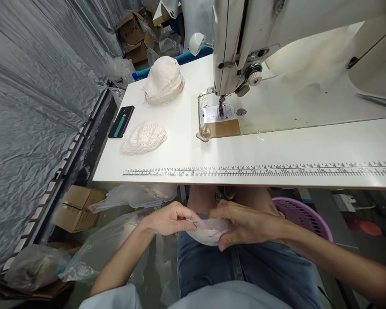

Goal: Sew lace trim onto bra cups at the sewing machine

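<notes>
Above my lap, in front of the table edge, both hands are on a whitish, translucent bowl-shaped piece (209, 234); whether it is cloth or plastic I cannot tell. My left hand (175, 219) has thumb and forefinger closed at its left rim, where a thin line shows between the fingertips. My right hand (244, 223) wraps round its right side, thumb low on the front and fingers at the back. On the table lie a pale pink fabric cap (164, 79) and, nearer, a flat cream lacy cap (144, 138).
A sewing machine (230, 47) stands on the white table (180, 150), with a ruler strip (244, 171) along the front edge. A black phone (121, 122) lies at the left. Beneath are plastic bags (109, 240), a cardboard box (79, 208) and a purple basket (304, 216). Scissors (378, 101) lie far right.
</notes>
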`<act>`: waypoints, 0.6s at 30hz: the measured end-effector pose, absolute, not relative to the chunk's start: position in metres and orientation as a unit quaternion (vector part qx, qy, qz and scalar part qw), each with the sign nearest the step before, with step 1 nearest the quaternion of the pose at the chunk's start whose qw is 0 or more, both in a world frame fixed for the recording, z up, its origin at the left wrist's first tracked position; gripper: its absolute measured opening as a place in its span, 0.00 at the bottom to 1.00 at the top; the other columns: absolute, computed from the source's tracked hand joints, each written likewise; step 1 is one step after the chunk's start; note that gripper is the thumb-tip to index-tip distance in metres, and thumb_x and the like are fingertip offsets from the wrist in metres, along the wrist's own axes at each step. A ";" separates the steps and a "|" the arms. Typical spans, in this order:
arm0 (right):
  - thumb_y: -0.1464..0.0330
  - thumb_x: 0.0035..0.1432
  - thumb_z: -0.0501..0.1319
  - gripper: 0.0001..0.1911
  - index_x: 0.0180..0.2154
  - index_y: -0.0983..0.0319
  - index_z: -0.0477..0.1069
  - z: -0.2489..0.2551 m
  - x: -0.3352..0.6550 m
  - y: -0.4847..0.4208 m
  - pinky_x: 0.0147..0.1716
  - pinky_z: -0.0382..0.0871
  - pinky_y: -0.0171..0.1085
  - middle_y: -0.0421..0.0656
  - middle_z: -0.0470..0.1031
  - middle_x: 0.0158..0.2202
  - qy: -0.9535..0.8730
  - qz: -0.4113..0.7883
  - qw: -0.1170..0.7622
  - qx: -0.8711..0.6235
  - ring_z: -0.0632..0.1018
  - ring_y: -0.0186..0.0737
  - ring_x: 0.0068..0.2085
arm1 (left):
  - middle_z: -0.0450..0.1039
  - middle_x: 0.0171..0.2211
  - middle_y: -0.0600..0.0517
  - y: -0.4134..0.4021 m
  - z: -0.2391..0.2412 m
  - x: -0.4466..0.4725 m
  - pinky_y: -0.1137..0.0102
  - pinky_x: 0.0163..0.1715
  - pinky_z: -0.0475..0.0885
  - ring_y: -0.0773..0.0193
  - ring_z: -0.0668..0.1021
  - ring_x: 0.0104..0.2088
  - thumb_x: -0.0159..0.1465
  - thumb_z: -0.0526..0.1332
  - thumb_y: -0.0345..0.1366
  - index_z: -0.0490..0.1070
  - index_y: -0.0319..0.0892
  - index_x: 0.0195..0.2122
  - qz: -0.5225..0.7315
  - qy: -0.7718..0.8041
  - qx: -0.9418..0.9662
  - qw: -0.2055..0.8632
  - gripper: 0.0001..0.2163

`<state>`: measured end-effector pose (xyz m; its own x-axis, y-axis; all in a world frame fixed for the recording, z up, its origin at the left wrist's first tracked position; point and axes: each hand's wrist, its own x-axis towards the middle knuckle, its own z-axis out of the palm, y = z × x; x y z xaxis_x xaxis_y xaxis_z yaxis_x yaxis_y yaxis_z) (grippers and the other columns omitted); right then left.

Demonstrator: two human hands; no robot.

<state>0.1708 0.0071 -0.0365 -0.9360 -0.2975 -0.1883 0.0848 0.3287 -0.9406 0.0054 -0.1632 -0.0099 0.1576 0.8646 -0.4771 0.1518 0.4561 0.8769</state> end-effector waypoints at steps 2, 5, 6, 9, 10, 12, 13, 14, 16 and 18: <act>0.59 0.50 0.65 0.15 0.27 0.64 0.68 -0.044 0.172 0.006 0.25 0.55 0.31 0.36 0.65 0.25 0.785 -0.596 0.162 -0.059 0.67 0.32 0.27 | 0.76 0.29 0.48 -0.164 -0.011 0.006 0.78 0.24 0.63 0.72 0.70 0.23 0.59 0.60 0.46 0.76 0.37 0.43 0.286 0.588 0.413 0.633 0.18; 0.63 0.50 0.64 0.13 0.24 0.64 0.66 -0.049 0.175 0.004 0.23 0.51 0.30 0.34 0.62 0.23 0.781 -0.605 0.150 -0.041 0.64 0.29 0.24 | 0.76 0.31 0.49 -0.160 -0.012 0.012 0.77 0.26 0.64 0.71 0.71 0.26 0.55 0.65 0.44 0.75 0.37 0.43 0.277 0.589 0.391 0.651 0.18; 0.64 0.50 0.65 0.12 0.24 0.64 0.66 -0.049 0.176 0.003 0.22 0.50 0.30 0.34 0.61 0.23 0.785 -0.600 0.149 -0.036 0.64 0.28 0.24 | 0.76 0.31 0.50 -0.157 -0.013 0.015 0.77 0.27 0.64 0.70 0.71 0.27 0.53 0.67 0.43 0.76 0.38 0.41 0.271 0.592 0.391 0.651 0.18; 0.66 0.50 0.64 0.11 0.22 0.64 0.65 -0.050 0.178 0.002 0.22 0.49 0.30 0.33 0.61 0.22 0.798 -0.584 0.150 -0.026 0.63 0.28 0.24 | 0.73 0.25 0.53 -0.147 -0.018 0.028 0.77 0.25 0.62 0.71 0.69 0.25 0.49 0.69 0.41 0.77 0.37 0.34 0.263 0.620 0.377 0.636 0.15; 0.66 0.50 0.64 0.11 0.22 0.64 0.66 -0.051 0.179 0.003 0.22 0.49 0.30 0.33 0.60 0.21 0.796 -0.585 0.151 -0.022 0.62 0.28 0.23 | 0.70 0.22 0.55 -0.145 -0.019 0.031 0.77 0.23 0.60 0.72 0.67 0.23 0.48 0.69 0.41 0.78 0.36 0.32 0.263 0.632 0.365 0.631 0.14; 0.65 0.51 0.64 0.11 0.23 0.65 0.68 -0.053 0.181 0.006 0.22 0.50 0.31 0.34 0.60 0.21 0.777 -0.608 0.162 -0.022 0.62 0.28 0.23 | 0.66 0.18 0.57 -0.142 -0.022 0.036 0.78 0.21 0.58 0.74 0.64 0.20 0.49 0.69 0.41 0.78 0.35 0.28 0.270 0.646 0.341 0.628 0.12; 0.64 0.52 0.63 0.11 0.24 0.65 0.70 -0.054 0.182 0.009 0.22 0.51 0.31 0.34 0.61 0.21 0.759 -0.627 0.170 -0.028 0.63 0.28 0.23 | 0.67 0.17 0.57 -0.142 -0.023 0.037 0.78 0.21 0.58 0.74 0.64 0.20 0.49 0.68 0.40 0.78 0.35 0.28 0.276 0.644 0.332 0.631 0.11; 0.62 0.52 0.63 0.12 0.25 0.65 0.72 -0.055 0.184 0.013 0.23 0.53 0.31 0.35 0.63 0.22 0.737 -0.649 0.183 -0.037 0.64 0.29 0.24 | 0.69 0.19 0.56 -0.142 -0.024 0.038 0.77 0.22 0.59 0.73 0.65 0.21 0.50 0.68 0.39 0.78 0.36 0.28 0.282 0.638 0.324 0.639 0.11; 0.61 0.53 0.62 0.14 0.29 0.66 0.74 -0.056 0.188 0.021 0.25 0.57 0.31 0.38 0.68 0.24 0.690 -0.690 0.212 -0.050 0.68 0.32 0.27 | 0.74 0.23 0.53 -0.144 -0.024 0.037 0.76 0.26 0.64 0.71 0.70 0.24 0.49 0.69 0.37 0.79 0.37 0.31 0.294 0.621 0.311 0.657 0.10; 0.61 0.53 0.62 0.14 0.31 0.67 0.76 -0.055 0.193 0.028 0.28 0.62 0.32 0.41 0.72 0.27 0.656 -0.717 0.232 -0.043 0.71 0.35 0.30 | 0.76 0.26 0.50 -0.147 -0.024 0.035 0.75 0.29 0.67 0.68 0.73 0.27 0.49 0.69 0.36 0.79 0.38 0.32 0.302 0.610 0.300 0.669 0.10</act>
<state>0.1927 0.0279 -0.0548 -0.8886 -0.3897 -0.2421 0.2756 -0.0316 -0.9608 0.0350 -0.1475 -0.0236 0.0739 0.7690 -0.6349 -0.0375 0.6384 0.7688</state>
